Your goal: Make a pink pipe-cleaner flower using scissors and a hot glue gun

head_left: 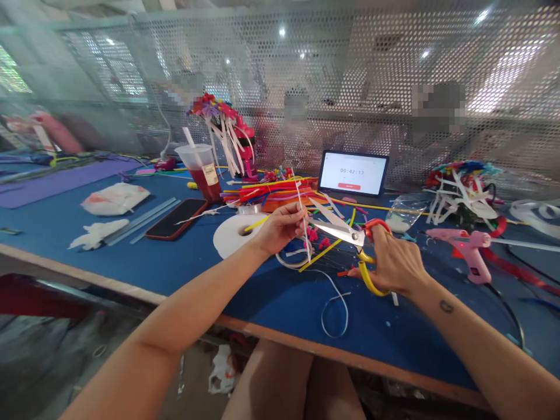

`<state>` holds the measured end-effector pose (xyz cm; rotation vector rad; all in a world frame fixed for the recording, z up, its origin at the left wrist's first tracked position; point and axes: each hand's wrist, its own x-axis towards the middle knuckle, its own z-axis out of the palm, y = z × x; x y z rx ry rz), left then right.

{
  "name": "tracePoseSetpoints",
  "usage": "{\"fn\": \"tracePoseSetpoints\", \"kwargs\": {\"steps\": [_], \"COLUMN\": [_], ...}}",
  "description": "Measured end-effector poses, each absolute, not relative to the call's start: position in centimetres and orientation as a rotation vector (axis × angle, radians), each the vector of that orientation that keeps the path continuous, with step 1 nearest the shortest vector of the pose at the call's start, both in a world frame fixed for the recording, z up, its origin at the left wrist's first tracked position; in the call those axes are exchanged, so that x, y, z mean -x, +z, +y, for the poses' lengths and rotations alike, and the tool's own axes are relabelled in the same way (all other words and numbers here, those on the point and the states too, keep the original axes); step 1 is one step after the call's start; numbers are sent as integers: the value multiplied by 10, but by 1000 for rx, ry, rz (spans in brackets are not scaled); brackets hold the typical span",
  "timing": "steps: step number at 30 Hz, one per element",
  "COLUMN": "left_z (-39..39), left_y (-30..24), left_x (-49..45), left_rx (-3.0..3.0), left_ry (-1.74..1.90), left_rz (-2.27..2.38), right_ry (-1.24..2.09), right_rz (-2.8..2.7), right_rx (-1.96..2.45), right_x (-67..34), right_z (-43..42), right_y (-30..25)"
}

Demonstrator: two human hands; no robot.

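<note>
Over the middle of the blue table, my left hand (pixel 286 224) pinches a narrow white ribbon (pixel 307 248), which runs up and down past the fingertips. My right hand (pixel 396 256) grips a pair of scissors (pixel 352 233) with red and yellow handles. The scissor blades are spread apart and point left, with their tips close to the left fingertips and the ribbon. Beneath the hands lie a white spool (pixel 227 236), yellow pipe cleaners (pixel 321 255) and small pink pieces (pixel 324 242). A loose curl of white ribbon (pixel 335 335) rests near the front edge.
A pink glue gun (pixel 470 248) with a cord lies at right, near a plastic bag (pixel 405 213). A tablet (pixel 353 173) showing a timer stands behind. Leftward are a red drink cup (pixel 202 172), a phone (pixel 177 219) and a white packet (pixel 116 199). A perforated metal screen (pixel 350 76) rises behind.
</note>
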<state>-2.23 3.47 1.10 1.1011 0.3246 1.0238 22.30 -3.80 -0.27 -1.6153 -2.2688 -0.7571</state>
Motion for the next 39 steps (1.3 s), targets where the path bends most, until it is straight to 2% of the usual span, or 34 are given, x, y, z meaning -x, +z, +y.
{"fn": "tracePoseSetpoints", "kwargs": {"steps": [10,39], "left_z": [30,15], "left_y": [13,15], "left_x": [21,12], "left_rx": [-1031,-1030], "left_ry": [1000,911], "left_rz": [331,287], "right_ry": [-840,-677], "right_rz": [-2343,-2433], "right_rx": [1626,1678], "right_x": [-219,-215], "right_z": [-39,-39], "right_y": [-4,-4]}}
